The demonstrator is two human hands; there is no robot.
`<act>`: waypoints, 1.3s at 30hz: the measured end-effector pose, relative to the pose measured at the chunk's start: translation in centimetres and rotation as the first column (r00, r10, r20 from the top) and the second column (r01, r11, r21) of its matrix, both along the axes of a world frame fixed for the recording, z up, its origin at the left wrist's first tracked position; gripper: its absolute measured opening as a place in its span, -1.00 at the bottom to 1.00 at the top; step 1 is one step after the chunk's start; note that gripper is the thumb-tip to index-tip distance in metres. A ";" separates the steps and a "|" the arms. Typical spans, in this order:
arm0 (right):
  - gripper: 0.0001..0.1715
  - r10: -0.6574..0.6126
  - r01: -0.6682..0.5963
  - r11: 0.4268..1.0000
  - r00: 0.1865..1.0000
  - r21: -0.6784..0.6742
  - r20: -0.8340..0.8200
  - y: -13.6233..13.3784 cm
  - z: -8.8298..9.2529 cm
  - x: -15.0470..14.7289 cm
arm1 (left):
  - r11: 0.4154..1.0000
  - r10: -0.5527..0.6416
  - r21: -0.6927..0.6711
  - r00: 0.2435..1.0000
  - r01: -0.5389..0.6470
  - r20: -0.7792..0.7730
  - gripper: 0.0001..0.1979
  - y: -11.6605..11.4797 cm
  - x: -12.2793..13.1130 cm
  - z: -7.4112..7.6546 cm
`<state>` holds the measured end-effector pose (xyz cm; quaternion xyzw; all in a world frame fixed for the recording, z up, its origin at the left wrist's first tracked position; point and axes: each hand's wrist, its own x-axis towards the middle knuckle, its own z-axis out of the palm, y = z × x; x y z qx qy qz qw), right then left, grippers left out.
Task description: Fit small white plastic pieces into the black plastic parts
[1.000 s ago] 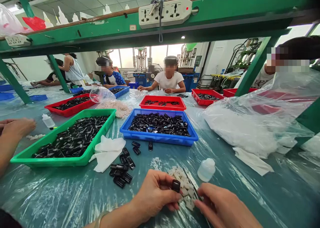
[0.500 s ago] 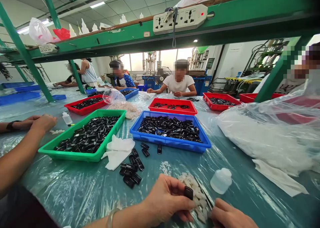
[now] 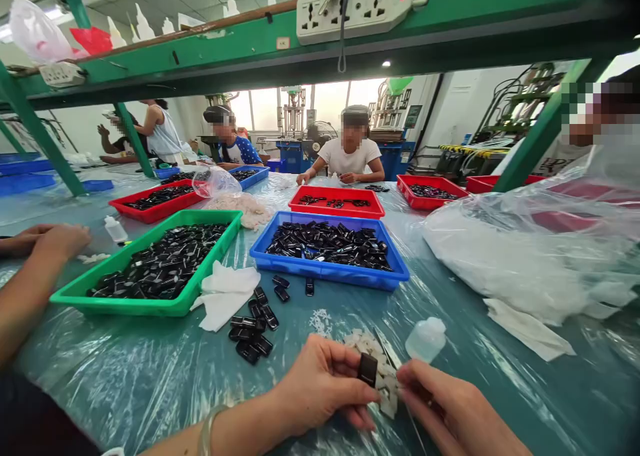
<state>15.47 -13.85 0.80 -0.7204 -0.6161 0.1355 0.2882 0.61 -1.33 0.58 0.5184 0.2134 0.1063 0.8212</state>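
Head camera now, and your left grip [image 3: 327,383] is pinching the black piece [image 3: 367,369], its visible length standing nearly upright before the pale scraps [image 3: 360,340], while your right grip [image 3: 450,399] is pinching a slim metal tool [image 3: 387,349] just rightward.

At lower centre I see scraps [image 3: 363,341] on the tabletop [image 3: 150,376], a bottle [image 3: 425,340] to their right; behind, mid-frame, parts [image 3: 350,241] in a tray [image 3: 330,273], a bag [image 3: 510,256] farther right.

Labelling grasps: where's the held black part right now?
Head view, low, right of centre: the black part is pinched in the left hand, just left of the right hand.
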 end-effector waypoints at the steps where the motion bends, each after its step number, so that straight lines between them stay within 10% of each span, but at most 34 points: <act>1: -0.78 -0.015 0.015 1.000 0.998 -0.005 -0.053 0.1 0.2 -0.2 | 1.000 -0.005 0.004 1.000 0.005 0.002 -0.75 0.0 0.0 0.0; 8: -0.77 -0.099 0.110 0.994 0.866 -0.008 -0.490 0.6 0.7 -0.2 | 0.999 -0.004 0.038 1.000 0.003 0.010 -0.76 0.0 0.0 0.1; 28: -0.90 -0.052 0.228 0.959 0.720 0.166 -0.692 1.0 0.5 -0.9 | 0.997 0.041 0.062 0.999 -0.042 0.014 -0.85 -0.2 -0.1 -0.2; 39: -0.79 0.097 0.105 0.905 0.893 0.412 -0.440 0.0 1.5 -1.7 | 0.995 0.039 0.092 0.999 -0.040 0.010 -0.83 -0.9 0.0 -0.7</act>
